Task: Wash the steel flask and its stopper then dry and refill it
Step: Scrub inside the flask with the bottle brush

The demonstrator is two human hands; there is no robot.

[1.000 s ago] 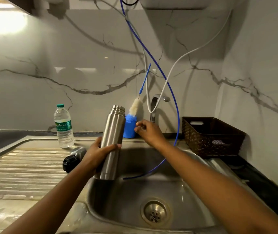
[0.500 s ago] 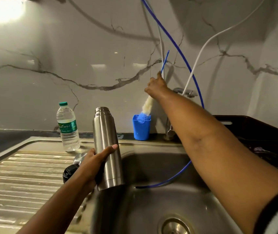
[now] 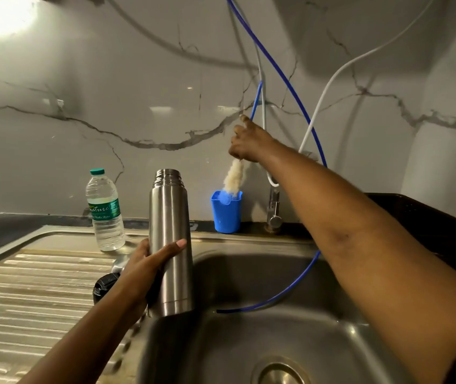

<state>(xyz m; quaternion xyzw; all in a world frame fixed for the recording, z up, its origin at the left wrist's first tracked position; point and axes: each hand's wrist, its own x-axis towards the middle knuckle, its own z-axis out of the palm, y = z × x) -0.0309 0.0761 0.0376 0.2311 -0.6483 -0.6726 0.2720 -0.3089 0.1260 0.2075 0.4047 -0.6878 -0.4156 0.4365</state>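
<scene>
My left hand [image 3: 141, 270] grips the open steel flask [image 3: 170, 239] upright over the left rim of the sink [image 3: 290, 342]. My right hand [image 3: 249, 144] reaches to the back wall and grips the blue handle of a bottle brush [image 3: 235, 176]. The brush's white bristle head hangs over a blue cup [image 3: 226, 212], with its tip still in the cup's mouth. The black stopper [image 3: 105, 286] and a steel cap [image 3: 118, 266] lie on the drainboard behind my left wrist, partly hidden.
A plastic water bottle [image 3: 105, 210] with a green cap stands on the drainboard [image 3: 27, 300]. The tap [image 3: 274, 209] rises behind the basin. A blue hose [image 3: 290, 79] loops down into the sink beside a white hose [image 3: 329, 87]. A dark basket [image 3: 429, 223] sits at the right.
My right hand went from the cup up to the brush handle, gripped it and lifted the brush partly out of the cup. The flask stays in my left hand.
</scene>
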